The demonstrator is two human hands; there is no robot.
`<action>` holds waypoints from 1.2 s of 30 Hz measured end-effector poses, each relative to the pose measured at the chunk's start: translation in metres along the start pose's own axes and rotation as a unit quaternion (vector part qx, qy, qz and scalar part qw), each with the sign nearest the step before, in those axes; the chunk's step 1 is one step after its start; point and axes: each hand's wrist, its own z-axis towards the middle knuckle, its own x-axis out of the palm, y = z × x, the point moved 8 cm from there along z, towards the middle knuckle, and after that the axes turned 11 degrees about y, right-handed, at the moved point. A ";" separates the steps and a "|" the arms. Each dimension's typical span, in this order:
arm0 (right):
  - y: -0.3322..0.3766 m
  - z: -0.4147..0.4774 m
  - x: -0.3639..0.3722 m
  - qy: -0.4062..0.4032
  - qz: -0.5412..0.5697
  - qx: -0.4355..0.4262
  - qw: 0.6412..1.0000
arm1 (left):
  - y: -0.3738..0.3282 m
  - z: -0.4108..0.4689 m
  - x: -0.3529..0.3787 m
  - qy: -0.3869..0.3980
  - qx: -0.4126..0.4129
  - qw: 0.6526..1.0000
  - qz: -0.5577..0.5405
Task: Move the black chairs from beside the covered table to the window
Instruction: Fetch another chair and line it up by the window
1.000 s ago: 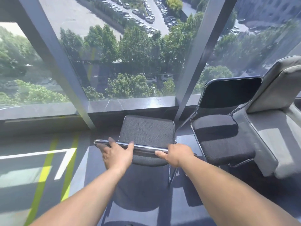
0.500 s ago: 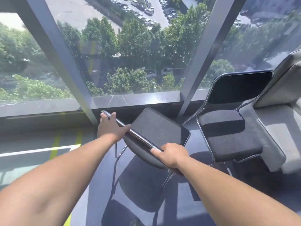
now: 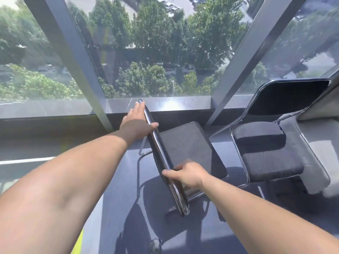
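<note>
Gripping one black chair [image 3: 187, 149] by its backrest, left hand [image 3: 136, 123] and right hand [image 3: 189, 174] both clamped, below the window [image 3: 165, 52] at twelve o'clock; swinging it risks hitting the second black chair [image 3: 266, 149] at three o'clock.

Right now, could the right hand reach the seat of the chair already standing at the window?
Probably not: the right hand grips the held chair's backrest, and its seat lies between.

Arms outstretched; left hand [image 3: 136, 123], right hand [image 3: 189, 174] apparently gripping.
</note>
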 end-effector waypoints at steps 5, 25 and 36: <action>0.001 0.016 -0.041 0.025 -0.110 0.010 0.994 | 0.008 -0.054 0.032 -0.090 -0.058 0.992 -0.064; 0.175 0.094 -0.071 -0.024 -0.654 -0.340 0.675 | -0.008 -0.131 0.122 0.012 -0.188 0.982 0.006; 0.146 0.125 -0.165 -0.130 -0.533 -0.236 0.802 | -0.011 -0.064 0.040 -0.044 -0.094 0.977 0.188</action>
